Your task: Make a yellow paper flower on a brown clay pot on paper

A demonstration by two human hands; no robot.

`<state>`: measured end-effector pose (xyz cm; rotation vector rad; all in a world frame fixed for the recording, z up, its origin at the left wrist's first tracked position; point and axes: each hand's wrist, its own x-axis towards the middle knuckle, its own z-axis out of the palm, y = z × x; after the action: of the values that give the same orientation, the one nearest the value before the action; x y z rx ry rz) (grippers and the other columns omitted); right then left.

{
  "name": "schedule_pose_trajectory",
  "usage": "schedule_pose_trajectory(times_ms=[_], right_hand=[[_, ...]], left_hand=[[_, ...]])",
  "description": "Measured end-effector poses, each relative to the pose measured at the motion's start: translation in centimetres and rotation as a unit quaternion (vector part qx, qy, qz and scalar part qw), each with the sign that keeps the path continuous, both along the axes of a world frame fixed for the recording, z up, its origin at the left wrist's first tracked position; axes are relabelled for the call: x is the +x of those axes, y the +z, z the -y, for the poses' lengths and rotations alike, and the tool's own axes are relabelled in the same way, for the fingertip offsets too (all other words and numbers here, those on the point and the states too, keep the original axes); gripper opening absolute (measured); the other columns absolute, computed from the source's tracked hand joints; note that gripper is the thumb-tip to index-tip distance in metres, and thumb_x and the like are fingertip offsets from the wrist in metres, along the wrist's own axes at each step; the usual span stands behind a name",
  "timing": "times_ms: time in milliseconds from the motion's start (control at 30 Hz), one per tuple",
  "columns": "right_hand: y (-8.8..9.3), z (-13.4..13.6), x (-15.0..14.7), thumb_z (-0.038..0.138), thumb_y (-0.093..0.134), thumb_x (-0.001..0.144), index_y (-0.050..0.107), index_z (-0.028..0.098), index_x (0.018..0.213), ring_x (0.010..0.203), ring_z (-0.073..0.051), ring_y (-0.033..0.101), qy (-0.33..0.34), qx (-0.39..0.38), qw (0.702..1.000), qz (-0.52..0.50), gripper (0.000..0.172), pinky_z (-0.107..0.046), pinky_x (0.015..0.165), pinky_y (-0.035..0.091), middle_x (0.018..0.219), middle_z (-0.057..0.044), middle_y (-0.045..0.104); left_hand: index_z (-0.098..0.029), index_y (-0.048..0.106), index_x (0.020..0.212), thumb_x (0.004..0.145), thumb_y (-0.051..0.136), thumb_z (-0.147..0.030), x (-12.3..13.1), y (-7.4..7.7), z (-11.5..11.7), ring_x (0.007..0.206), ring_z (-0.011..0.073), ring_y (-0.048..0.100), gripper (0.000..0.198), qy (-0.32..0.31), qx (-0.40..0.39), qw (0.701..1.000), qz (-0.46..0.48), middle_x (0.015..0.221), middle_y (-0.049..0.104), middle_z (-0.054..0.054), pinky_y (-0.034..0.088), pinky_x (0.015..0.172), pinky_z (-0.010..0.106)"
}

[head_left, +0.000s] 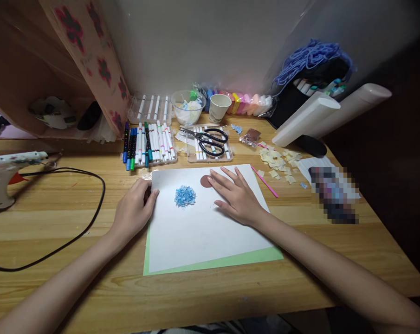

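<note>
So the main thing here is a white sheet [196, 236] lying roughly in the middle of the wooden table [101, 297], a bit crooked on top of a green sheet [258, 256]. Most of the green one is covered; you only get a strip along the near edge and a sliver at the left. Part of a brown disc [204, 181] is hidden under the fingertips of the right hand [239, 199], so its right side is anyone's guess. The left hand [133, 204] has its thumb over the sheet's left edge and the other fingers curled in, mostly out of sight, so I can't tell if it's actually pinching the paper. The right one is spread wide, palm down, over the sheet's upper right.

Looks-wise, the sheet is plain white apart from the flat, smooth disc and a fluffy-looking clump of blue and white bits [185, 196] left of it, with a few specks around.

Just past the far edge are black-handled scissors [200, 137] across a case of markers, with a paper cup [219, 107] behind. Yellowish scraps [272, 157] sit off to the right, near a pixelated patch [335, 195] I can't make out. A glue gun [1, 181] is cut off at the left.
</note>
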<state>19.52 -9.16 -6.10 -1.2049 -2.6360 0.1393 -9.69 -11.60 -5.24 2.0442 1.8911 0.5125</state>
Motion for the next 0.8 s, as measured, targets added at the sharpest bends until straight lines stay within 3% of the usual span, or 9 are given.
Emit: schedule_pose_trajectory(times_ms=[67, 233, 467, 700, 800], right_hand=[[-0.03, 0.06, 0.08, 0.051, 0.030, 0.092, 0.039, 0.017, 0.138, 0.138, -0.027, 0.019, 0.009, 0.004, 1.000, 0.000, 0.058, -0.054, 0.112, 0.010, 0.145, -0.007, 0.038], [0.00, 0.00, 0.09, 0.053, 0.034, 0.090, 0.036, 0.024, 0.140, 0.139, -0.028, 0.017, 0.038, 0.007, 0.999, 0.011, 0.058, -0.054, 0.111, 0.011, 0.150, -0.005, 0.028], [0.03, -0.15, -0.01, 0.052, 0.037, 0.090, 0.038, 0.025, 0.138, 0.139, -0.029, 0.014, 0.068, 0.003, 0.998, 0.015, 0.055, -0.054, 0.111, 0.014, 0.151, -0.004, 0.026], [-0.14, 0.18, 0.32, 0.039, 0.036, 0.093, 0.047, 0.021, 0.132, 0.138, -0.026, 0.020, 0.011, 0.025, 0.999, -0.022, 0.045, -0.052, 0.111, 0.019, 0.144, -0.006, 0.039], [-0.08, 0.21, 0.29, 0.039, 0.036, 0.092, 0.042, 0.019, 0.136, 0.138, -0.026, 0.021, 0.001, 0.021, 0.999, -0.026, 0.049, -0.052, 0.111, 0.020, 0.144, -0.007, 0.039]], left_hand=[[-0.020, 0.044, 0.082, 0.088, 0.042, -0.033, -0.05, 0.02, 0.00, 0.070, 0.0152, 0.047, 0.013, 0.000, 0.000, 1.000, 0.000, 0.080, 0.049, 0.000, 0.033, 0.060, 0.026], [-0.020, 0.045, 0.082, 0.088, 0.042, -0.033, -0.02, 0.05, -0.05, 0.071, 0.0156, 0.048, 0.014, -0.002, -0.001, 1.000, 0.001, 0.080, 0.049, 0.000, 0.033, 0.061, 0.027], [-0.020, 0.046, 0.085, 0.088, 0.041, -0.033, 0.07, 0.03, -0.05, 0.071, 0.0160, 0.048, 0.015, -0.004, -0.001, 1.000, 0.000, 0.080, 0.050, 0.001, 0.034, 0.062, 0.027], [-0.020, 0.047, 0.086, 0.088, 0.040, -0.034, 0.04, 0.11, -0.06, 0.072, 0.0169, 0.050, 0.016, -0.002, -0.007, 1.000, -0.004, 0.081, 0.051, 0.002, 0.035, 0.062, 0.027], [-0.020, 0.047, 0.085, 0.088, 0.040, -0.034, 0.05, 0.11, -0.07, 0.071, 0.0167, 0.049, 0.016, -0.003, -0.005, 1.000, -0.005, 0.080, 0.051, 0.002, 0.035, 0.062, 0.027]])
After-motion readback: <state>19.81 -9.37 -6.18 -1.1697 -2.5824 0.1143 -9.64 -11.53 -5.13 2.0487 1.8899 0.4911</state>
